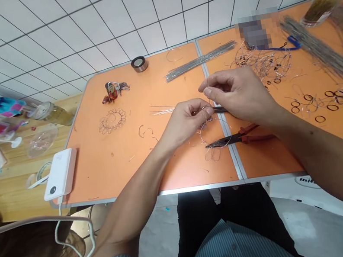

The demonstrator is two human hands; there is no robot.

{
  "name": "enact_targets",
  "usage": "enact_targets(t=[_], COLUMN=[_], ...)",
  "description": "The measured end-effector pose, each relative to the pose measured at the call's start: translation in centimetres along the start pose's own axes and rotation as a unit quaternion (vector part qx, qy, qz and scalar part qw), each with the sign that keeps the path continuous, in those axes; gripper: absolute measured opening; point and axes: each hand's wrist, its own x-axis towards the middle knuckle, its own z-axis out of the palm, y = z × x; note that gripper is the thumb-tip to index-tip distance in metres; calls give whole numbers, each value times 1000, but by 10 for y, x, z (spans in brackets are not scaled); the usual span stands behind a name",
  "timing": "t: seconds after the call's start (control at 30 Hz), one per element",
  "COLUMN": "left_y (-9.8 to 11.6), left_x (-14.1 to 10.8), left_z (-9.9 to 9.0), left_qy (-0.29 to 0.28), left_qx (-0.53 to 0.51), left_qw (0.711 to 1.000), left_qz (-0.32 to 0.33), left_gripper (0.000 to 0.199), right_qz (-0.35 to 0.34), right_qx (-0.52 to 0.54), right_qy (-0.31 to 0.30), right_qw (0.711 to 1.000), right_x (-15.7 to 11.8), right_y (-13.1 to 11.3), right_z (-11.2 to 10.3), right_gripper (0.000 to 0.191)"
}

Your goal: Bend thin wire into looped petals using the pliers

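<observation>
My left hand (191, 118) is closed in a pinch on a thin wire ring (202, 136), which hangs below the fingertips with looped wire petals at its lower edge. Just to the right, my right hand (239, 91) pinches thumb against forefinger on what looks like a fine wire end, barely visible. Between the hands lies a dark tool tip (220, 110), its rest hidden beneath my right hand. Under the ring, red-handled long-nose pliers (240, 137) rest across the table's metal seam, jaws pointing left.
On the orange table (99, 167) lie a finished-looking wire flower ring (113, 120), a tape roll (139, 64), keys (114, 90), straight wire bundles (199, 61), tangled wire (262, 63) and several dark rings (332, 107). A white power bank (60, 173) sits at the left edge.
</observation>
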Motion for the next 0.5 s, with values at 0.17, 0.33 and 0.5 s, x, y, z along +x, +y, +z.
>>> enact_targets(t=[0.17,0.33,0.5], left_y=[-1,-1,-1], left_x=[-1,2,6], left_z=[-1,-5,-9], left_qy=[20,68,145], left_qx=[-6,-72,-94], left_qw=[999,993,984], left_qz=[-28,-66,-48], left_gripper=[23,26,37], right_qz=[6,20,51], right_qx=[25,50,61], right_qy=[-7,4,-16], right_qw=[1000,999,997], right_x=[0,-5,-10], right_y=[2,6,4], right_z=[1,1,3], right_gripper=[11,19,15])
